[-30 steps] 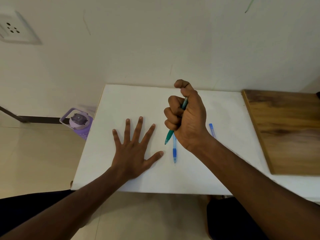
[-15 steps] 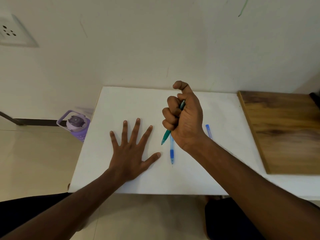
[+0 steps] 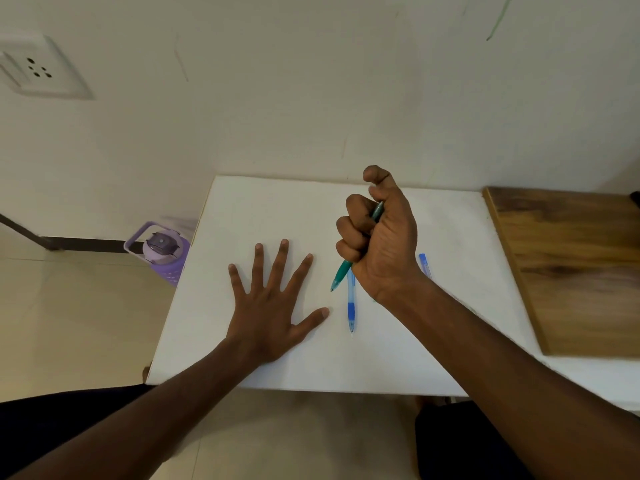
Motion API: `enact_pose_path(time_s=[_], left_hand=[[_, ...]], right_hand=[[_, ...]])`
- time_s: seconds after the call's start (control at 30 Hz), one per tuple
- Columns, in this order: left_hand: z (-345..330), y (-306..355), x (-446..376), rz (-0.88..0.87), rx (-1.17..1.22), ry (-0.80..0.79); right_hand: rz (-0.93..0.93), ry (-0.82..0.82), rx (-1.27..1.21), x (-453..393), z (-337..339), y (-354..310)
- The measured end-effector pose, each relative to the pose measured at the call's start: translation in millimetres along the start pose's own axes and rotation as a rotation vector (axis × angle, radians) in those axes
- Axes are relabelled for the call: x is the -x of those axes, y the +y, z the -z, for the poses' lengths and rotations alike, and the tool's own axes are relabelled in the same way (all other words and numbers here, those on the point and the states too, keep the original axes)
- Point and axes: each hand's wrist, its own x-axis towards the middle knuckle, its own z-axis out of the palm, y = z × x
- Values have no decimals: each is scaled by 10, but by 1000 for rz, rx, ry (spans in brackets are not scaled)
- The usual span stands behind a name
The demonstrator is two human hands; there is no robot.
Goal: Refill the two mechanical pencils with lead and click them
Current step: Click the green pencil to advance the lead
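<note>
My right hand is a fist shut around a green mechanical pencil, tip pointing down-left, thumb raised over its top end. Beneath it a blue mechanical pencil lies on the white table, tip toward me, its upper part hidden by my fist. A small blue piece, perhaps a lead tube, lies just right of my wrist. My left hand rests flat on the table with fingers spread, holding nothing.
A wooden board covers the table's right side. A purple water bottle stands on the floor past the table's left edge. A wall with a socket rises right behind the table.
The right thumb has lifted slightly above the green pencil's top end. The pencil and both hands stay in about the same place; the view shifted a little.
</note>
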Motion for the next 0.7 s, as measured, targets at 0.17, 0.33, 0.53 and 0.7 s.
enact_pose_path(time_s=[0.17, 0.33, 0.53, 0.7], left_hand=[[5, -1, 4, 4, -3, -8], [18, 2, 16, 6, 5, -6], [8, -1, 12, 1, 3, -1], [-14, -1, 5, -1, 2, 8]], right_hand=[[11, -32, 41, 8, 1, 7], [50, -118, 212, 28, -37, -4], [97, -183, 277, 70, -71, 28], [70, -186, 226, 60, -64, 12]])
